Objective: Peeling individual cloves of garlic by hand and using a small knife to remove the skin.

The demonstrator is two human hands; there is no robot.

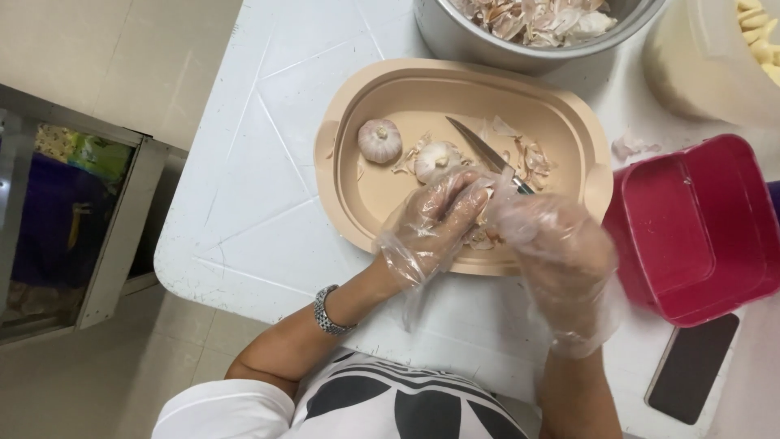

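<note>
Closest to the camera, the left hand (435,215) and the right hand (548,244) meet over the near rim of a tan oval tray (345,187), both in loose clear plastic gloves. The right hand is closed around the handle of a small knife (486,152), whose blade points up and to the left across the tray. The left hand's fingers are pinched together at a small piece of garlic right by the base of the blade; the crumpled glove hides it, so it is probably a single clove, but that cannot be told for sure. A metal watch (327,311) sits on the left wrist.

Just beyond the fingers lies a partly broken garlic bulb (437,158), touching the blade's side, with papery skins (532,158) scattered to the right of it. A whole garlic bulb (380,141) rests further left in the tray, apart from the rest.

To the right, a red plastic tub (699,228) stands beside the tray, with a dark phone (691,367) lying nearer the table edge. At the far side, a steel bowl (455,36) holds a heap of peelings, and a pale container (691,65) shows peeled cloves at its top corner.

The step in hand looks like trimming or peeling one clove. The next move calls for a short, controlled cut with the edge kept off the thin glove.
</note>
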